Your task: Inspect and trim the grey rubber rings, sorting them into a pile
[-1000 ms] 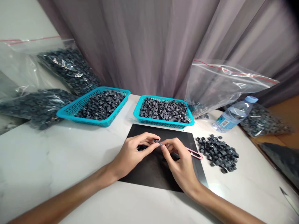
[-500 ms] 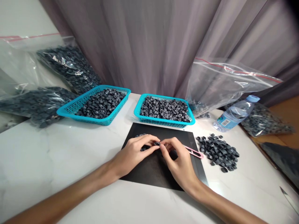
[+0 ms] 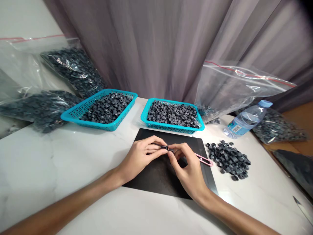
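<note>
Over a black mat [image 3: 149, 182], my two hands meet at the fingertips. My left hand [image 3: 137, 158] pinches a small dark grey ring-shaped piece [image 3: 164, 147] between thumb and fingers. Right beside it, my right hand [image 3: 188, 166] is closed with thumb and index finger on another small dark piece [image 3: 171, 150], mostly covered by the fingers. The two pieces are close together; I cannot tell whether they are joined. A pink utility knife [image 3: 204, 160] lies on the mat's right side, partly behind my right hand.
Two blue baskets [image 3: 114, 126] [image 3: 171, 128] full of dark pieces stand behind the mat. A loose pile of dark rings [image 3: 230, 160] lies on the right, with a water bottle [image 3: 246, 119] behind it. Clear bags of pieces [image 3: 73, 71] [image 3: 278, 125] flank both sides.
My left hand has shifted slightly up with its ring and turned it a little. A dark piece now shows at my right fingertips. Pieces seen behind my left hand are now hidden.
</note>
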`<act>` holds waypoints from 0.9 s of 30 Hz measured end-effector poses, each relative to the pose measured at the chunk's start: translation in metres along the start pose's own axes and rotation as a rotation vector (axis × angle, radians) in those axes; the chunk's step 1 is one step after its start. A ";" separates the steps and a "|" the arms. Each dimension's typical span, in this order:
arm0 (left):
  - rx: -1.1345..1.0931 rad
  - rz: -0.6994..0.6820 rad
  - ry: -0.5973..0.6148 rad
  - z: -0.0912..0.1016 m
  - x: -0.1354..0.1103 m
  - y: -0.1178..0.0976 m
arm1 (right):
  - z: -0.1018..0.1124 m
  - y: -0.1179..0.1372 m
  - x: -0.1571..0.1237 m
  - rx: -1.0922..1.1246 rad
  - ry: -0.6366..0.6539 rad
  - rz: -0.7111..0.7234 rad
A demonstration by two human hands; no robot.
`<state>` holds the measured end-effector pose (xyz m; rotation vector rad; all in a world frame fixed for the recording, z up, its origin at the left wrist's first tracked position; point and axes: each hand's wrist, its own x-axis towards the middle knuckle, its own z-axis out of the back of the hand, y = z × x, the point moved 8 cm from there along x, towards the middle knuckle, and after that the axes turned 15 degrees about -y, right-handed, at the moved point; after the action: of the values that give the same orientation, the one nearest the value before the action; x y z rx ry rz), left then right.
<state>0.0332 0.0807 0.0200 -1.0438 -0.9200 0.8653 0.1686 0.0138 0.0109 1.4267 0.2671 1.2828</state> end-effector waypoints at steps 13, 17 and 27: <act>0.129 -0.160 -0.015 0.002 -0.004 -0.012 | -0.001 -0.004 -0.002 0.024 0.015 -0.011; 0.278 -0.322 -0.030 0.005 -0.006 -0.017 | -0.001 -0.004 -0.001 0.025 0.007 -0.017; 0.343 -0.298 -0.022 0.003 -0.001 -0.017 | 0.001 -0.006 -0.001 0.024 -0.012 -0.056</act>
<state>0.0324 0.0767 0.0369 -0.5849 -0.8806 0.7509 0.1720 0.0148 0.0059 1.4371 0.3136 1.2293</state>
